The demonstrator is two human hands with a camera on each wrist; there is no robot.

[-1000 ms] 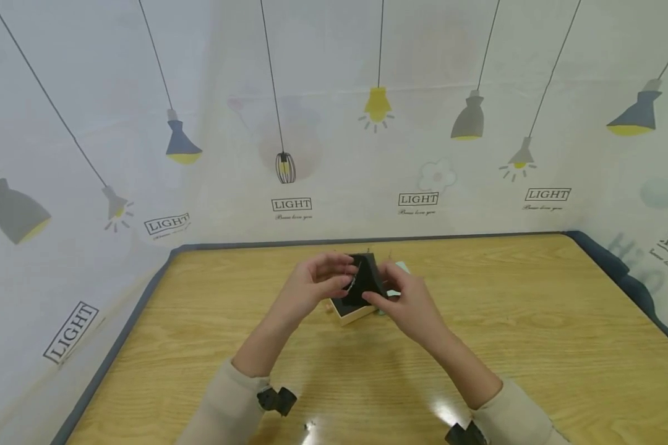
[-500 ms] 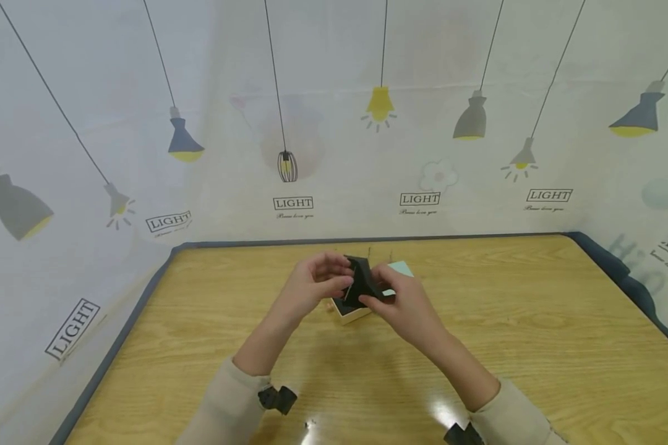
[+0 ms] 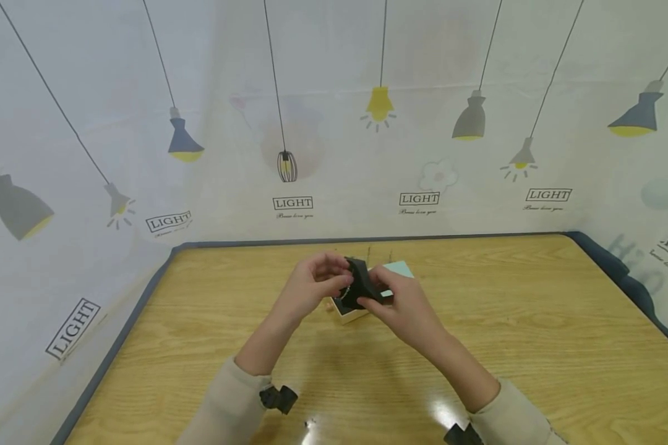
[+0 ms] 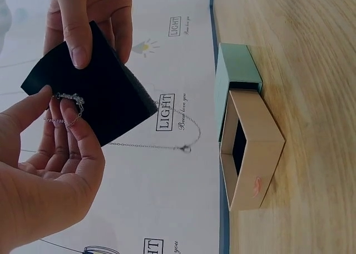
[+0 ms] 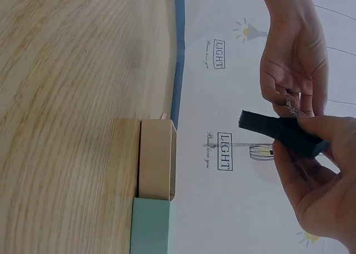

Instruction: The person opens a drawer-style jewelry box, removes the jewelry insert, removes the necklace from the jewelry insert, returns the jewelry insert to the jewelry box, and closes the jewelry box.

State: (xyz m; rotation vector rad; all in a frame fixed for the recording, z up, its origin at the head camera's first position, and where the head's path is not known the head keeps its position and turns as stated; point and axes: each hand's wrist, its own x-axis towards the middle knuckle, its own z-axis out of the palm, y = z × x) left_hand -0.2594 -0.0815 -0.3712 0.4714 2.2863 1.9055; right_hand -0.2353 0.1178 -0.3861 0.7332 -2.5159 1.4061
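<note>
Above the table, my right hand [image 3: 406, 303] pinches a square black foam pad [image 4: 105, 87] between thumb and fingers. A thin silver chain [image 4: 72, 98] runs over the pad, with a sparkling section lying at the fingertips of my left hand [image 4: 61, 159]. That hand holds the chain against the pad's face, thumb and fingers bent around it. The rest of the chain hangs in a loop behind the pad, its clasp [image 4: 184, 149] at the end. From the right wrist view the pad shows edge-on, with the left hand [image 5: 295, 59] beyond it.
Below the hands on the wooden table [image 3: 228, 321] lies a small drawer box. Its beige drawer [image 4: 258, 148] is slid partly out of a mint-green sleeve [image 4: 239, 64] and has a dark inside and a pink ribbon tab [image 4: 256, 186]. A printed curtain [image 3: 334, 123] stands behind.
The black pad has tipped and lowered slightly in my right hand. More of the mint-green sleeve shows behind that hand. My left hand has barely moved.
</note>
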